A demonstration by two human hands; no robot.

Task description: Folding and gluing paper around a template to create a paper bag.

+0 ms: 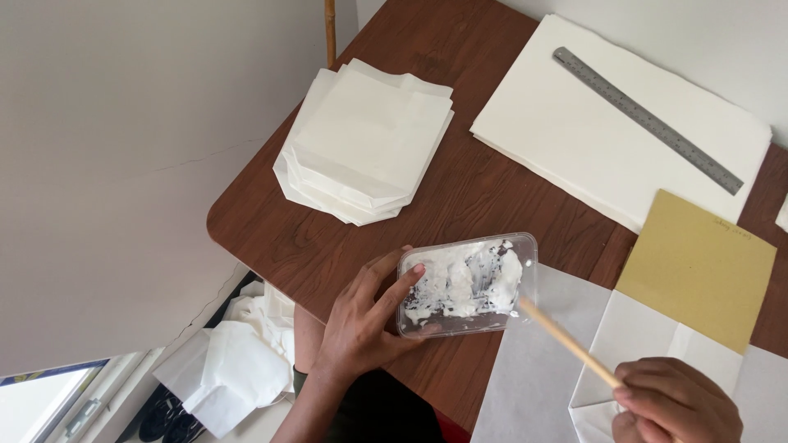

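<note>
My left hand [361, 320] grips the left end of a clear plastic tub [468, 285] that is smeared inside with white paste and rests on the brown wooden table [328, 238]. My right hand [673, 402] holds a thin wooden stick [566, 341] at the lower right. The stick's tip touches the tub's right rim. Under my right hand lies a folded white paper bag [648, 344] with a tan cardboard sheet [698, 267] tucked into its top.
A pile of folded white paper bags [365, 143] sits at the table's far left. A stack of large white sheets [607, 123] carries a steel ruler [644, 119]. More white bags [230, 369] lie on the floor below the table edge.
</note>
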